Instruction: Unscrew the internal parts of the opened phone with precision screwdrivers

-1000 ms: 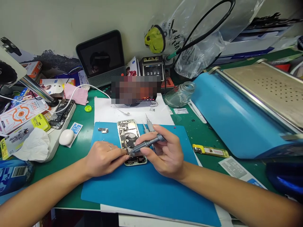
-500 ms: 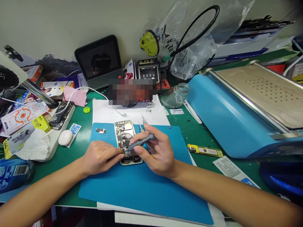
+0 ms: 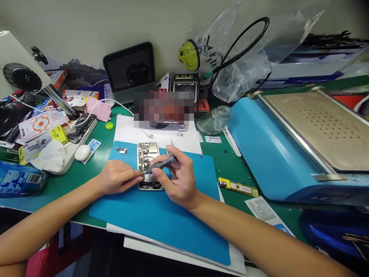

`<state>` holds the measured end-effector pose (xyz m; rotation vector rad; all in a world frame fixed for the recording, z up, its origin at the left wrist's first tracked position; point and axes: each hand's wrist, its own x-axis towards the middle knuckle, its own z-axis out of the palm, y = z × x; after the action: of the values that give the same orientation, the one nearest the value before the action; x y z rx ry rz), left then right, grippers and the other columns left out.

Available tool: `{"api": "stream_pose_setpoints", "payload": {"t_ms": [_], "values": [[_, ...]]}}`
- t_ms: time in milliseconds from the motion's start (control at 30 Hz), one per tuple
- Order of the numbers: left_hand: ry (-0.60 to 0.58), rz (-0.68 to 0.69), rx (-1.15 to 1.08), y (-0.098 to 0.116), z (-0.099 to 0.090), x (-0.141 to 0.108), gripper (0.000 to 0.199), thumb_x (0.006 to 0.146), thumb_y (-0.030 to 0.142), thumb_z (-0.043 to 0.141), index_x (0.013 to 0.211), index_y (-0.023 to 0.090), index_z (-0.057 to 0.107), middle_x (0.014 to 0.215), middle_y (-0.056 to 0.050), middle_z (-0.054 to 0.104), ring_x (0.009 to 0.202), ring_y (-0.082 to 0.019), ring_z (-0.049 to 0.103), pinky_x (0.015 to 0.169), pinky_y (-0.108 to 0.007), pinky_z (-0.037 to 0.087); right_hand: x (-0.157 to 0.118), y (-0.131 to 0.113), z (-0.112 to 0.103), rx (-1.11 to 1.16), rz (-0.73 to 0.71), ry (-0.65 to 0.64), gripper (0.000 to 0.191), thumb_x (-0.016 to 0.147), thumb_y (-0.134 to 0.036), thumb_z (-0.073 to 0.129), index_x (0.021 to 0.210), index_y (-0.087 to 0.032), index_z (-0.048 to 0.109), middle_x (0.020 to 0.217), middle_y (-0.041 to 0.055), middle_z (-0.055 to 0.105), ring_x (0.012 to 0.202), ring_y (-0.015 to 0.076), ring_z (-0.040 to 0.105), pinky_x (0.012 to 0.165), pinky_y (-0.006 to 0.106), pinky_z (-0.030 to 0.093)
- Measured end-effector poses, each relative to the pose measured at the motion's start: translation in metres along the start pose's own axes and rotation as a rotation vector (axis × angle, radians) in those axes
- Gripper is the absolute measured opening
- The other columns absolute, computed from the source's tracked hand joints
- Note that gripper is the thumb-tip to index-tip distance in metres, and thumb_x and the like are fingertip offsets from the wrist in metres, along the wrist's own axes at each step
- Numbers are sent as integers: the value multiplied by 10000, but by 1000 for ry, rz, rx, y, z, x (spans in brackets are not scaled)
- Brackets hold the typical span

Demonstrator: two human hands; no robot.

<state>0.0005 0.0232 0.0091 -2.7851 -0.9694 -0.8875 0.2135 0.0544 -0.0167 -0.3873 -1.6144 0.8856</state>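
Note:
An opened smartphone [image 3: 150,149] with its inner parts bare lies on the blue mat [image 3: 161,223]. My right hand [image 3: 181,177] grips a dark grey precision screwdriver [image 3: 162,164], tilted, its tip pointing down and left over the phone's lower left part. My left hand [image 3: 119,177], a ring on one finger, has thumb and fingertips pinched together at the phone's left edge, close to the screwdriver's tip; what they hold is too small to make out. Thin pointed tool tips [image 3: 172,142] stick up behind my right hand. Left of the phone's top is a small metal part [image 3: 122,150].
A blue machine with a perforated plate [image 3: 311,123] fills the right side. At the back stand a glass jar [image 3: 213,120] and a dark screen [image 3: 129,71]. A yellow cutter [image 3: 238,187] lies right of the mat; boxes, a crumpled tissue [image 3: 52,156] and a white mouse-like object [image 3: 82,152] are left.
The view has shifted, so the bench sits somewhat differently in frame. Both hands stay at the phone; the right still grips the screwdriver, the left is still pinched beside its tip.

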Motion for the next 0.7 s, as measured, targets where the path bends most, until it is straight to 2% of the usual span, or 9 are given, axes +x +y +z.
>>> {"api": "stream_pose_setpoints", "payload": {"t_ms": [267,700], "values": [[27,-17,99,4,2,-1,98,969,245,605,912,177,647,596,45,620,500,-101,563,498,-264,379,0,0,1,24,42,7,534,941,-150,611,1404,-298,389,983,27,659,896,156,682,774,337,629],[40,10,247,8,2,-4,73,951,245,614,911,188,637,559,61,584,473,-87,528,483,-262,343,0,-1,1,17,55,-3,536,936,-140,614,1400,-294,395,976,20,662,901,154,680,771,331,630]]}}
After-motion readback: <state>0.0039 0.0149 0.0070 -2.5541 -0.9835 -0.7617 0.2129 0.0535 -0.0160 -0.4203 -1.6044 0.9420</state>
